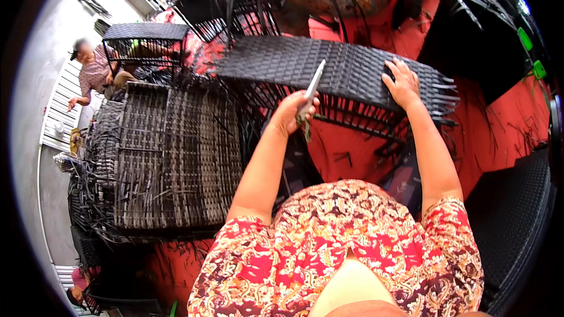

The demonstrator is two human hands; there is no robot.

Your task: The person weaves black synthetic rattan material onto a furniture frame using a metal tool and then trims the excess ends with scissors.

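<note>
Across in front of me lies a long black woven wicker piece (352, 73) on an open frame of bars. Loose strip ends (447, 95) stick out at its right end. My left hand (290, 113) is closed around a pale grey, pointed knife (317, 79), its tip angled up and away over the near edge of the weave. A bit of green string (307, 131) hangs just below that hand. Toward the right end, my right hand (403, 84) lies on the woven top with its fingers spread, holding nothing.
Grey-brown wicker furniture (176, 158) stands close on my left. Farther left, a person (97, 73) sits beside a small black woven bench (145, 31). Black woven pieces (517, 223) are at the lower right. Strip scraps litter the red floor (343, 147).
</note>
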